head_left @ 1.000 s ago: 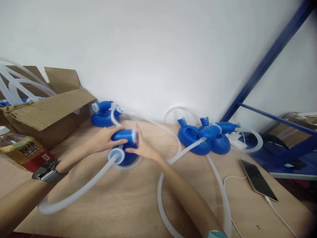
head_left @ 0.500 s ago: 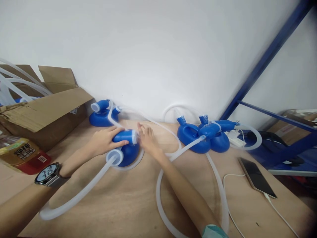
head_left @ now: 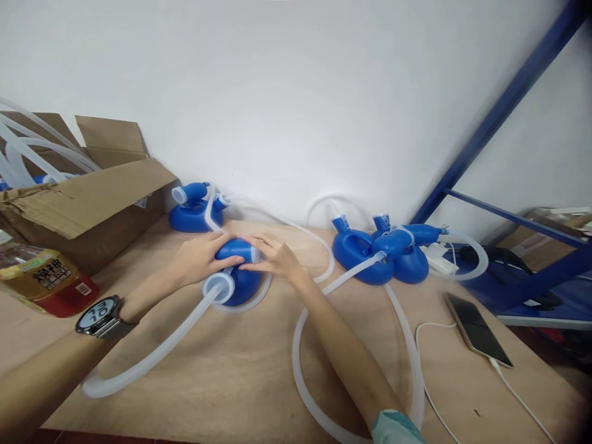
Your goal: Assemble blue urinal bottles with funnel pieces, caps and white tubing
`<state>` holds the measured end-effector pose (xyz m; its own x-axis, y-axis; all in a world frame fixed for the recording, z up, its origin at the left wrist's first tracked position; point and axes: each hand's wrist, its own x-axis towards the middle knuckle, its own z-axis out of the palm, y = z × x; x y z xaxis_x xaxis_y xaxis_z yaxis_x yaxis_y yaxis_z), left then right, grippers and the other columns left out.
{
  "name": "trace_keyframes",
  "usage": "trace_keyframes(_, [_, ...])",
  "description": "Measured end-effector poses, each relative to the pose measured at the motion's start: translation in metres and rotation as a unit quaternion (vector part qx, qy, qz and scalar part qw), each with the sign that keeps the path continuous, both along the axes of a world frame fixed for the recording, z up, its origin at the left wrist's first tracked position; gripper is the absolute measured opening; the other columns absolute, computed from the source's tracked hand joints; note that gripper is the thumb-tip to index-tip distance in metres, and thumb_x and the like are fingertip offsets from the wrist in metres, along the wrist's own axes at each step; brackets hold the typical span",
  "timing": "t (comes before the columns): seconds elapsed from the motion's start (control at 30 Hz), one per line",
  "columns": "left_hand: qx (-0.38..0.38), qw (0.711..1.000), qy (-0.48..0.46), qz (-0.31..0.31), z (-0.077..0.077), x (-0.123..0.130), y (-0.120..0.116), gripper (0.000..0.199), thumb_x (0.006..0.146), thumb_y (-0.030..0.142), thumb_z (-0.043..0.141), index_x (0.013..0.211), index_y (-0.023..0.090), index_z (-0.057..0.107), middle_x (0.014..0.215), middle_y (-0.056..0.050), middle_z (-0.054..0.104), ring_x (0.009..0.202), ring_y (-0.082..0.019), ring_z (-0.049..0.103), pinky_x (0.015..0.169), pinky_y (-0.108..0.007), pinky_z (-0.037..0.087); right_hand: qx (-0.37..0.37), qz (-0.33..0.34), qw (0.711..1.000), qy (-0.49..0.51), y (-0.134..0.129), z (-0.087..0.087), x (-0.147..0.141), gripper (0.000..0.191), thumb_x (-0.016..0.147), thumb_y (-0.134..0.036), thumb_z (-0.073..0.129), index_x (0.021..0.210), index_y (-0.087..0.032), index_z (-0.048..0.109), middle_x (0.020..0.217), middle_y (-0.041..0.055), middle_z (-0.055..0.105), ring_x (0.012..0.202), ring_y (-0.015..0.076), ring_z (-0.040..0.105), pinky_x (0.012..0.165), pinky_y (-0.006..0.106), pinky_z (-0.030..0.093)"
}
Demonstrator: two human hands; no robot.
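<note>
My left hand, with a smartwatch on the wrist, is wrapped round a blue plastic funnel piece. My right hand pinches the white rim at that piece's right end, thumb below and fingers above. Just under both hands lies a blue plastic urinal bottle, partly covered by them. A white ring-shaped cap sits at its left, and a thick translucent hose curves from it toward the lower left.
At left stand a cardboard box with hoses and a bottle of red liquid. Another blue bottle is at the wall; two more blue bottles with hoses lie right. A phone on a cable and a blue metal frame are further right.
My right hand has closed from spread fingers onto the rim of the blue funnel piece. My left hand keeps its hold. The view has shifted slightly.
</note>
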<state>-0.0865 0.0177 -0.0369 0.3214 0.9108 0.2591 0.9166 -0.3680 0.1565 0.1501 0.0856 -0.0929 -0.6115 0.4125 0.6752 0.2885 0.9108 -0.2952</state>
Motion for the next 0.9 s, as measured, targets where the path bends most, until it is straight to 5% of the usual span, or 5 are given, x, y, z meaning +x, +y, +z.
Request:
trace_keyframes(0.27, [0.006, 1.000, -0.012, -0.005, -0.001, -0.001, -0.002, 0.064, 0.097, 0.078, 0.041, 0.131, 0.030, 0.064, 0.124, -0.008, 0.071, 0.105, -0.031, 0.070, 0.080, -0.036, 0.051, -0.181, -0.136, 0.974, 0.006, -0.017, 0.022, -0.017, 0.046, 0.099, -0.060, 0.062, 0.123, -0.024, 0.076, 0.113, 0.0075, 0.080, 0.103, 0.0246, 0.074, 0.100, 0.036, 0.053])
trace_keyframes(0.4, [0.001, 1.000, -0.009, -0.004, 0.000, -0.004, 0.000, 0.065, 0.097, 0.078, 0.041, 0.129, 0.028, 0.065, 0.123, -0.008, 0.072, 0.105, -0.031, 0.070, 0.079, -0.036, 0.050, -0.267, -0.087, 0.955, 0.098, -0.022, 0.013, -0.015, 0.055, 0.102, -0.061, 0.054, 0.140, -0.023, 0.062, 0.120, 0.0080, 0.075, 0.105, 0.0216, 0.072, 0.096, 0.034, 0.054])
trace_keyframes(0.53, [-0.012, 1.000, -0.012, -0.008, 0.003, -0.005, 0.003, 0.065, 0.098, 0.077, 0.039, 0.132, 0.027, 0.063, 0.124, -0.008, 0.073, 0.107, -0.031, 0.071, 0.082, -0.037, 0.049, -0.291, -0.124, 0.927, 0.203, -0.020, -0.001, -0.005, 0.036, 0.103, -0.045, 0.053, 0.124, -0.018, 0.064, 0.119, 0.0101, 0.072, 0.109, 0.0200, 0.069, 0.095, 0.033, 0.056])
trace_keyframes(0.73, [-0.007, 0.999, -0.039, 0.007, 0.000, -0.010, 0.005, 0.065, 0.097, 0.076, 0.040, 0.133, 0.027, 0.062, 0.126, -0.008, 0.074, 0.111, -0.032, 0.071, 0.091, -0.039, 0.051, -0.457, 0.001, 0.889, -0.014, -0.012, -0.008, 0.010, 0.023, 0.094, -0.036, 0.071, 0.085, -0.016, 0.073, 0.071, 0.0038, 0.075, 0.064, 0.0176, 0.072, 0.062, 0.027, 0.059])
trace_keyframes(0.9, [-0.003, 0.999, -0.051, 0.000, -0.002, -0.016, 0.007, 0.066, 0.097, 0.077, 0.041, 0.133, 0.027, 0.063, 0.132, -0.007, 0.073, 0.117, -0.033, 0.069, 0.098, -0.040, 0.051, -0.411, -0.041, 0.909, 0.054, 0.000, -0.030, 0.001, 0.020, 0.094, -0.033, 0.071, 0.106, -0.019, 0.079, 0.097, 0.0071, 0.082, 0.089, 0.0220, 0.077, 0.084, 0.036, 0.062])
